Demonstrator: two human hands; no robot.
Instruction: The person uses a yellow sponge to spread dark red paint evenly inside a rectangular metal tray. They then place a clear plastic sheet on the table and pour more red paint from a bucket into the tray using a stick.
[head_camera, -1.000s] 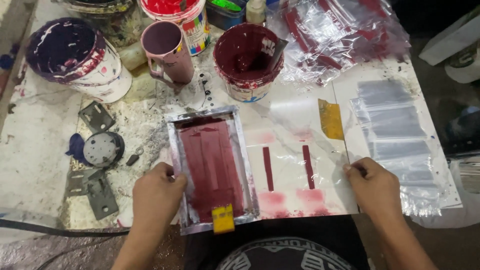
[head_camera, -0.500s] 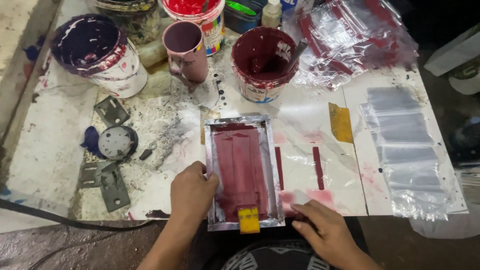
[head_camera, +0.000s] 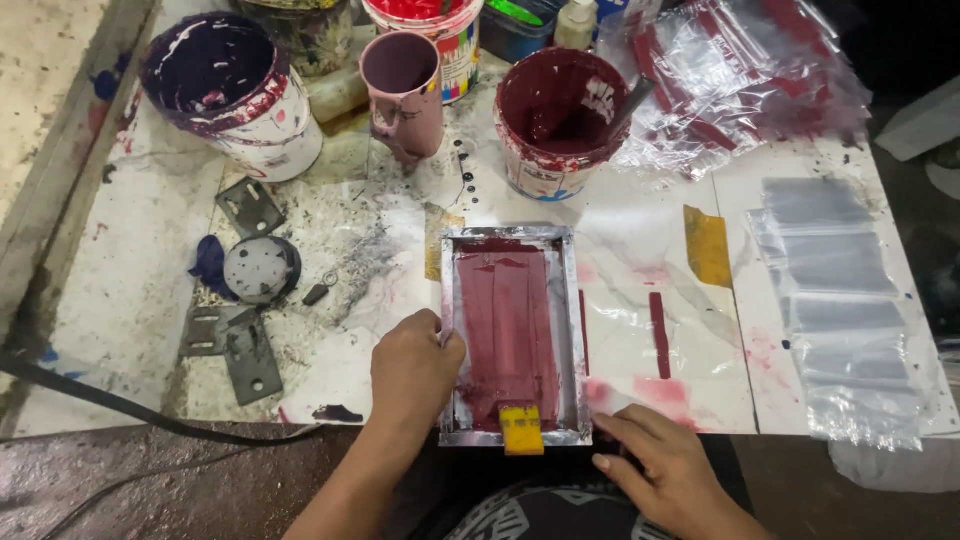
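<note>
A small metal-framed printing screen (head_camera: 511, 325) covered in dark red ink lies flat on the white table. A yellow squeegee (head_camera: 521, 429) rests at its near end. My left hand (head_camera: 412, 372) grips the screen's left frame edge. My right hand (head_camera: 660, 465) rests at the table's front edge, fingers on the screen's near right corner. A clear plastic sheet (head_camera: 662, 320) printed with a dark red stripe lies just right of the screen.
Behind the screen stand a dark red ink bucket (head_camera: 558, 118), a pink mug (head_camera: 404, 85), a purple ink bucket (head_camera: 235, 90) and a red pot (head_camera: 428, 25). Clear bags (head_camera: 840, 300) lie stacked at right, printed bags (head_camera: 745, 75) at the back. Metal brackets (head_camera: 235, 340) lie left.
My right hand moved from the sheet's right edge to the screen's near right corner. The view shifted, so the screen now appears further right.
</note>
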